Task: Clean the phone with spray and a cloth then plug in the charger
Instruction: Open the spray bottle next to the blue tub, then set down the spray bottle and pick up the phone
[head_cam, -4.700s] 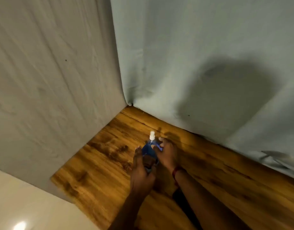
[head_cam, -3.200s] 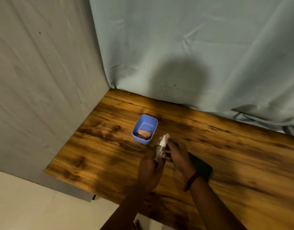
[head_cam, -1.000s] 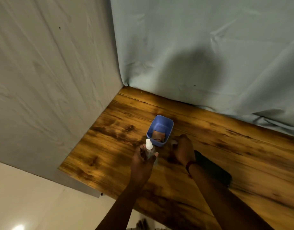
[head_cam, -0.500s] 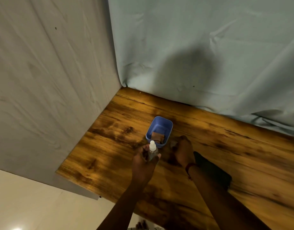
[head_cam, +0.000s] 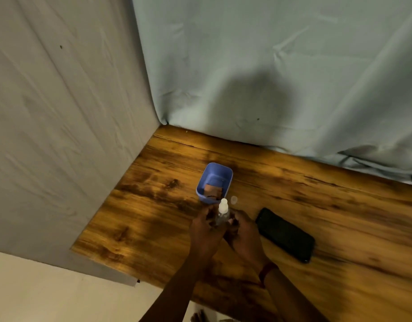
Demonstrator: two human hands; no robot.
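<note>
A small clear spray bottle point(head_cam: 222, 213) with a white nozzle stands upright between my two hands. My left hand point(head_cam: 206, 231) grips its body from the left. My right hand point(head_cam: 243, 231) touches it from the right, fingers curled around it. Its small clear cap point(head_cam: 234, 199) lies on the wooden table point(head_cam: 316, 205) just beyond. A black phone point(head_cam: 285, 234) lies flat, screen up, to the right of my right hand. A folded brown cloth point(head_cam: 213, 190) sits inside a blue plastic tub point(head_cam: 214, 181) just behind the bottle.
A pale blue sheet point(head_cam: 270, 77) hangs along the table's back edge, and a grey cloth-covered panel point(head_cam: 61, 112) closes off the left side. The table's near-left edge drops to a light floor point(head_cam: 61, 298). No charger is in view.
My right hand has moved back from beside the tub to the bottle, leaving the cap on the table. The phone is now uncovered. The bottle stays in my left hand.
</note>
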